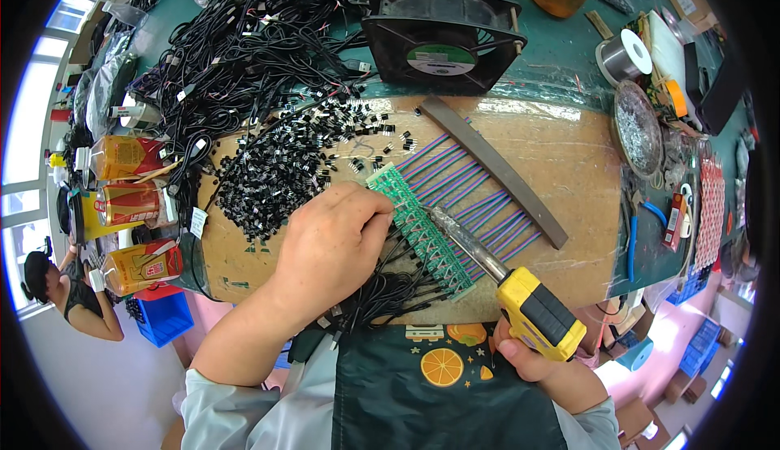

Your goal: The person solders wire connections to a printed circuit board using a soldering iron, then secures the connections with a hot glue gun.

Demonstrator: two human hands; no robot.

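A long green circuit board panel (426,239) lies aslant on the brown work mat. Purple, green and blue wires (479,198) run from its far side beneath a dark bar (496,170). My left hand (337,235) is closed in a pinch over the panel's upper left part; whatever its fingertips hold is hidden. In my right hand (524,356) is a yellow and black soldering gun (540,316), its metal tip close to the panel beside my left fingers. Black cables (382,292) lie along the panel's near side, partly behind my left wrist.
Many small black three-legged components (268,174) are heaped left of the panel. Behind them lies a tangle of black cables (236,44), beside a black fan (443,40). A solder spool (626,56) and a round metal dish (638,129) stand right. Bottles (134,157) line the left; a person (77,292) sits beyond.
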